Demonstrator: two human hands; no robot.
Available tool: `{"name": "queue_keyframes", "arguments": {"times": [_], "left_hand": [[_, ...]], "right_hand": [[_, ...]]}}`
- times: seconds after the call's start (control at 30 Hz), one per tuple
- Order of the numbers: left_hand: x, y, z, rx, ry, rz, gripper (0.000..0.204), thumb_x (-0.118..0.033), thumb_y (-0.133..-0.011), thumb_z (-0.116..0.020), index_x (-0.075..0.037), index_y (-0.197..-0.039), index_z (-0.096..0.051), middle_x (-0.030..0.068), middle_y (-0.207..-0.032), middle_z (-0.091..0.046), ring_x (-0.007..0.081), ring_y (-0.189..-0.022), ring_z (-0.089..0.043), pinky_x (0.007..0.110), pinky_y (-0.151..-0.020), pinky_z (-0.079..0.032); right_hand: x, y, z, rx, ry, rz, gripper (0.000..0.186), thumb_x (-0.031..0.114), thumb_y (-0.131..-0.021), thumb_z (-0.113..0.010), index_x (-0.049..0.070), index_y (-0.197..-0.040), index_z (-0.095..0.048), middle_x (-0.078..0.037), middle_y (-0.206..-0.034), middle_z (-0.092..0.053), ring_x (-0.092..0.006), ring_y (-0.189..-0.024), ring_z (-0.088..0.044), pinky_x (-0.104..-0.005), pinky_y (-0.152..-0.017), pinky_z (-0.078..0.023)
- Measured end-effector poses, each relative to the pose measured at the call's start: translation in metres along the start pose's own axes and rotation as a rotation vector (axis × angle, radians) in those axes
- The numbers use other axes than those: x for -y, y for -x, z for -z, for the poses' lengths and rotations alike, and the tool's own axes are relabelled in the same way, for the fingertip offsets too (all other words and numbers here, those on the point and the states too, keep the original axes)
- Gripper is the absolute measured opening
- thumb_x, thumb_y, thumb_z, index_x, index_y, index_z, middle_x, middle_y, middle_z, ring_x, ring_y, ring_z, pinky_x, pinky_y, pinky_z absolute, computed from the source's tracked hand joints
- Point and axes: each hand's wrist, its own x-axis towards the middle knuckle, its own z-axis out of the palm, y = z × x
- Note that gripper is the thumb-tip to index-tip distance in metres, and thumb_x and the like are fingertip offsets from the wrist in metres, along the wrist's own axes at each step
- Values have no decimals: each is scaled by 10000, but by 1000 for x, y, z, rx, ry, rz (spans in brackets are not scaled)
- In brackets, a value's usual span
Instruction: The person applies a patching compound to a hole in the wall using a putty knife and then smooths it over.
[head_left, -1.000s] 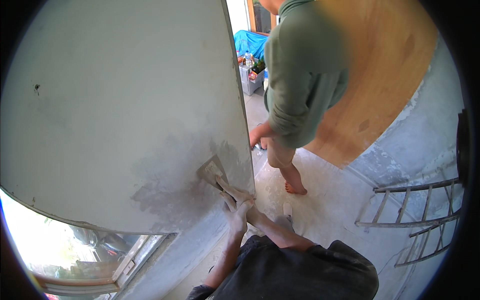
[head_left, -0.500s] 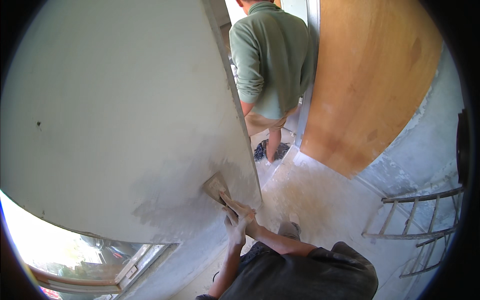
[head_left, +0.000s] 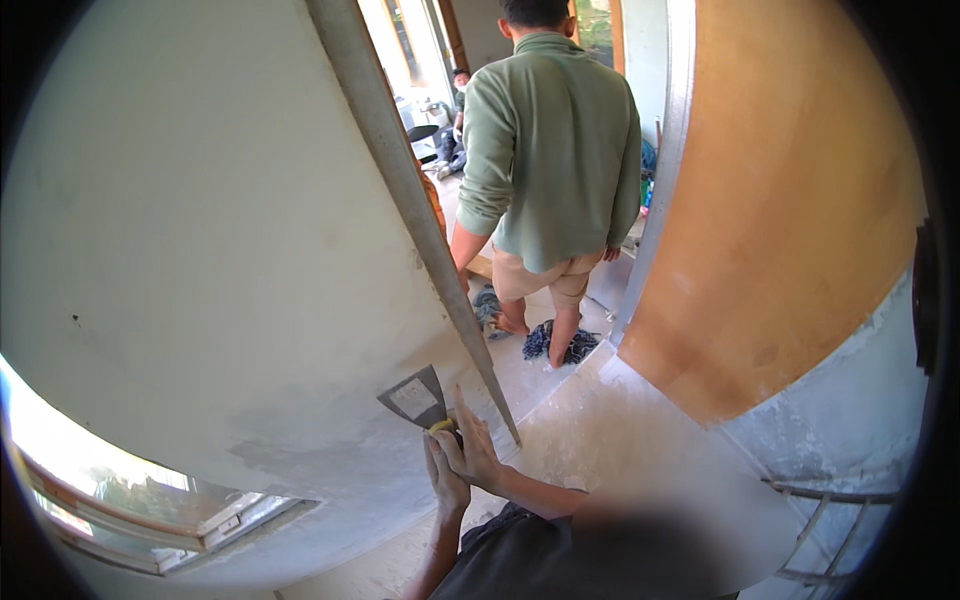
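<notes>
A putty knife (head_left: 415, 396) with a wide, whitish-smeared metal blade and a yellow-marked handle points up and to the left. Around its handle my two hands come together. My right hand (head_left: 478, 452) grips it, one finger stretched upward beside the blade. Pressed against the handle from below and to the left is my left hand (head_left: 449, 486), its fingers partly overlapped by the right. The blade appears in front of a pale plastered wall (head_left: 230, 220) with a greyer, smoothed patch low down; I cannot tell whether it touches.
Beyond the wall's edge a person in a green top (head_left: 550, 150) stands in the doorway, a dark rag (head_left: 575, 345) at their feet. Another person (head_left: 455, 125) sits farther back. An orange wooden panel (head_left: 770, 200) and a ladder (head_left: 815, 525) are on the right, a window (head_left: 150, 490) lower left.
The putty knife has turned, its blade showing more fully and higher up. My view has shifted, revealing more of the room beyond. The person in green now shows lower in view, both legs visible.
</notes>
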Motion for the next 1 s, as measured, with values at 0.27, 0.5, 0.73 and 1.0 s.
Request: {"name": "queue_keyframes", "arguments": {"times": [0.27, 0.5, 0.73, 1.0], "left_hand": [[14, 13, -43, -206, 165, 113, 364, -300, -983, -293, -10, -1122, -464, 44, -960, -525, 83, -845, -479, 219, -700, -404], [22, 34, -72, -405, -186, -5, 325, -257, -982, -295, -1, -1068, -477, 46, -870, -519, 70, -748, -458, 215, -625, -390], [19, 43, -74, -551, -138, 125, 261, -248, -968, -352, -21, -950, -479, 2, -653, -477, 51, -517, -433, 199, -432, -339], [36, 29, -63, -631, -356, 86, 267, -245, -935, -448, 0, -839, -494, 53, -601, -517, 103, -493, -484, 270, -435, -377]], "right_hand": [[-13, -15, 52, 301, 68, 22, 580, 141, -816, -592, -25, -1316, -351, -127, -805, -582, -267, -801, -540, -355, -760, -405], [-40, 0, 59, 492, -231, -180, 367, 156, -853, -557, 5, -1183, -502, -144, -820, -614, -229, -748, -588, -324, -681, -444], [-41, 4, 67, 769, -289, -408, 228, 177, -911, -473, 13, -1050, -548, -126, -812, -621, -159, -759, -600, -273, -696, -464], [-75, 14, 51, 737, -481, -499, 304, 246, -936, -419, 3, -1026, -579, -26, -724, -550, -89, -673, -504, -248, -592, -420]]}}
